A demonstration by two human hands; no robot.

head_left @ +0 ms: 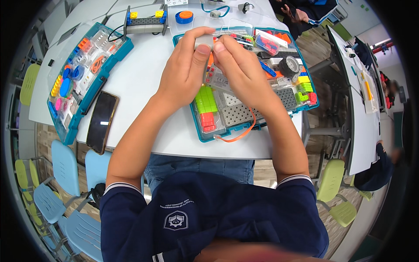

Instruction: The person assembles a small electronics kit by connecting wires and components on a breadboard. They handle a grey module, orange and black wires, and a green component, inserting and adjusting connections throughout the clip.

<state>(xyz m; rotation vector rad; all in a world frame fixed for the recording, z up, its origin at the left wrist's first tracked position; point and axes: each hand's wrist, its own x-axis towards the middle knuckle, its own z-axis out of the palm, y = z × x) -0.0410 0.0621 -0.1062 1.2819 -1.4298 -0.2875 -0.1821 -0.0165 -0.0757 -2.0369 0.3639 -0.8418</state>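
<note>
Grey block (pixel 203 41) sits pinched between my left hand (pixel 185 70) and right hand (pixel 242 70), upper centre of the frame, above the teal tray (pixel 198 131); bare white table (pixel 139 74) lies open leftward.

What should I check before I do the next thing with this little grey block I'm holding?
1. Grip on the grey block: ok. The left hand and right hand both pinch it at the fingertips.
2. Block over the tray: ok. It sits above the open parts tray, so a dropped piece would likely land inside.
3. Orange cable: not ok. It loops out over the tray's front edge and might snag a wrist.
4. Phone: not ok. It lies near the table edge, close to the left forearm.
5. Block's connector side: cannot tell. The fingers cover it.
6. Second tray on the left: ok. It sits apart from both hands.
</note>
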